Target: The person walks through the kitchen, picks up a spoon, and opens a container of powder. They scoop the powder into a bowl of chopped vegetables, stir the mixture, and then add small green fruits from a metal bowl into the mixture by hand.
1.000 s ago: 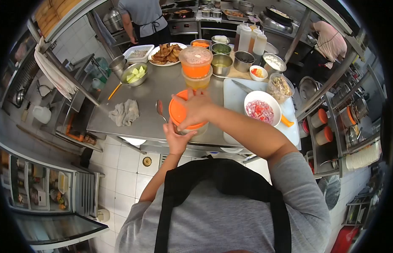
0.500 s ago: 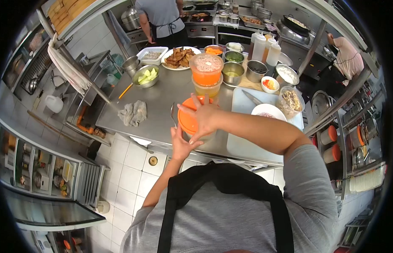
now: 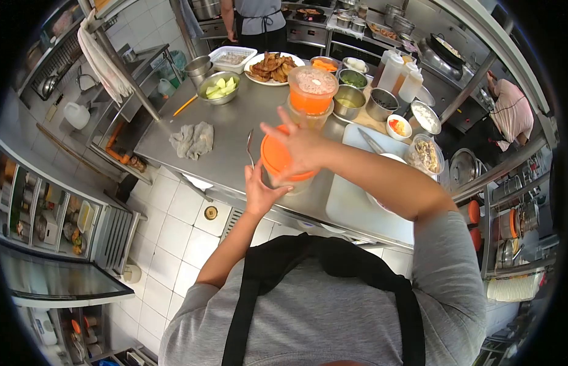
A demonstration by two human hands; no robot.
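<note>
A round container with an orange lid (image 3: 273,154) stands at the near edge of the steel counter (image 3: 231,132). My left hand (image 3: 261,190) is closed around its lower left side. Over the right part of the lid, my right hand (image 3: 301,146) has its fingers spread; whether the palm touches the lid is hidden. A spoon (image 3: 250,148) lies just left of the container. Behind it, a clear tub with orange and pinkish contents (image 3: 312,90) sits on top of another tub.
A cutting board (image 3: 345,195) with a knife (image 3: 370,140) lies to the right. Farther back are a plate of browned food (image 3: 272,68), a bowl of green pieces (image 3: 219,90), and squeeze bottles (image 3: 391,73). A grey cloth (image 3: 192,140) lies left. Two people stand beyond the counter.
The camera view has shifted and tilted. My right hand's fingers look more raised over the lid's right side, uncovering more of the orange lid. My left hand stays at the container.
</note>
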